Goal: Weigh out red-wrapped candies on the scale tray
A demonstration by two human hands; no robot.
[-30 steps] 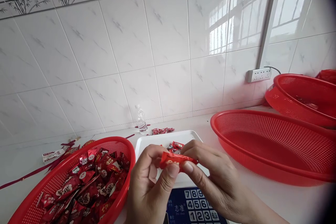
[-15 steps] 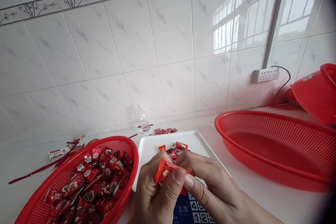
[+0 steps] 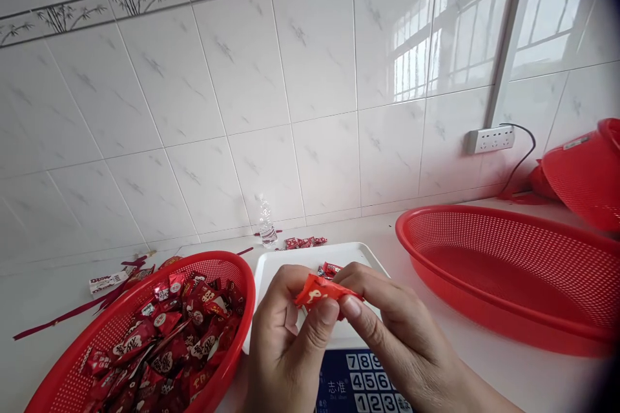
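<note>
between two hands [image 3: 290, 345]: one packet [image 3: 320, 290] (red, pinched)

Left hand [image 3: 293, 339] and right hand [image 3: 400, 335] pinch red packet [image 3: 317, 290] between them, grip of each thumb against fingers, above white tray [image 3: 271, 264]. More packets [image 3: 331, 268] on tray, partly hidden. Blue keypad [image 3: 336, 371] just below tray. Left, red basket [image 3: 220, 263] heaped with wrapped sweets [image 3: 165, 352]. Right, wide basket [image 3: 484, 264] on bench [image 3: 375, 227]; tilted basket [image 3: 578, 168] beyond. Clear bottle [image 3: 267, 222] upright near tiled wall [image 3: 320, 161]. Socket strip [image 3: 491, 140] on wall, black cord [image 3: 533, 142] attached.
</note>
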